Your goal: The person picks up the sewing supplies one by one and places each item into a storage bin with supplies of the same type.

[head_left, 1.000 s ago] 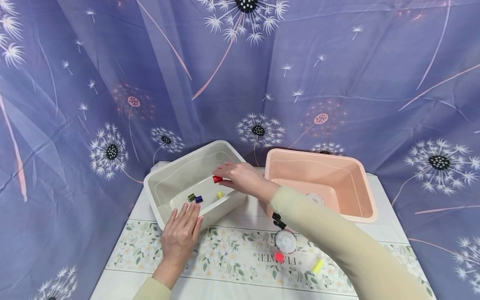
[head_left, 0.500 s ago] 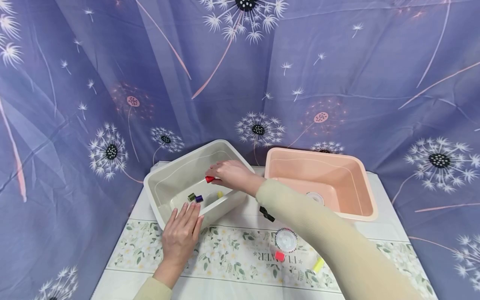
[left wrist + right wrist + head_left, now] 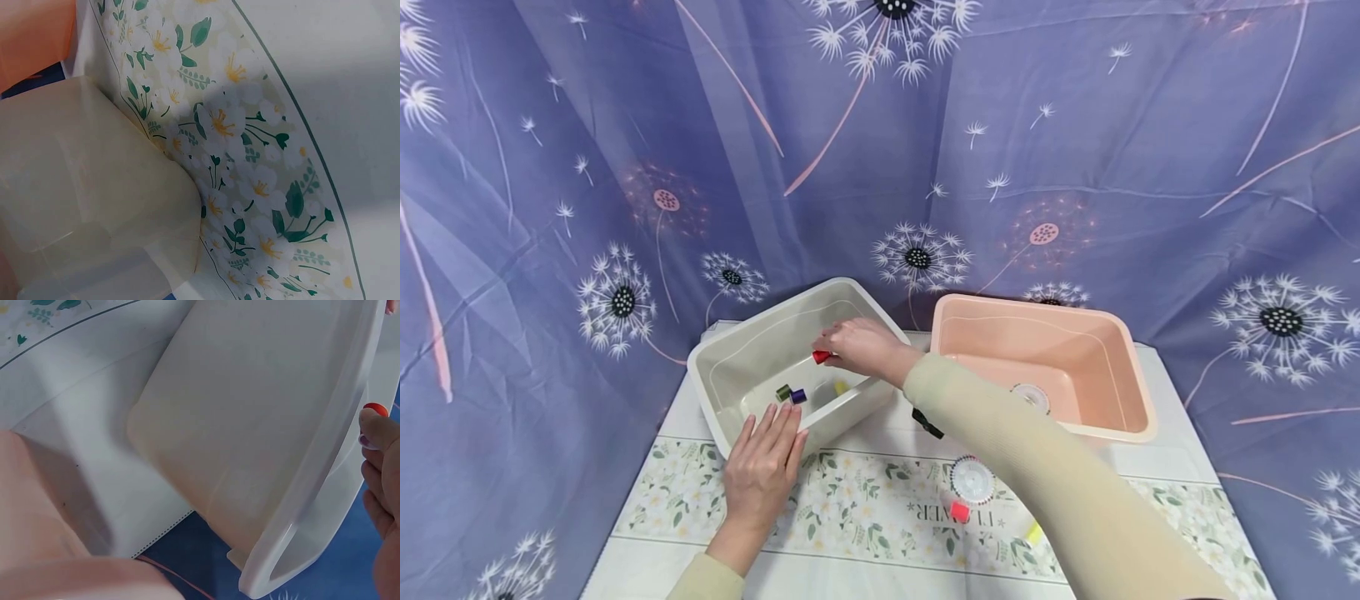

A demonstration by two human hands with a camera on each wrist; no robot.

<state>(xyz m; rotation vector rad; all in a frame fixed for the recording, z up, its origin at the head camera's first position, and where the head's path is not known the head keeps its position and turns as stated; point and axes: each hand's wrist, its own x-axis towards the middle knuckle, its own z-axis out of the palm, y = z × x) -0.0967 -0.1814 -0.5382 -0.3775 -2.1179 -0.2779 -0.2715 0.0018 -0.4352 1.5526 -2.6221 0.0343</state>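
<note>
My right hand (image 3: pixel 861 343) reaches over the grey bin (image 3: pixel 722 332) and pinches a red thread spool (image 3: pixel 822 357) between thumb and fingers. In the right wrist view the red spool (image 3: pixel 375 409) shows at the thumb, beside the bin's rim (image 3: pixel 325 450). Below it, on the bin floor, lie a green spool (image 3: pixel 783 392), a purple spool (image 3: pixel 798 397) and a yellow spool (image 3: pixel 841 387). With fingers straight, my left hand (image 3: pixel 763 467) rests on the near rim of the grey bin. The left wrist view shows the bin's outside wall (image 3: pixel 94 187) but no fingers.
A pink bin (image 3: pixel 1037 308) stands to the right, with a round white pin wheel (image 3: pixel 1032 395) inside. On the flowered table cover lie another pin wheel (image 3: pixel 972 480), a red spool (image 3: pixel 959 512) and a yellow item (image 3: pixel 1034 533) partly behind the right sleeve. A curtain hangs behind.
My right hand has moved left and farther into the grey bin with the red spool, then nearly stopped. The left hand stays in place.
</note>
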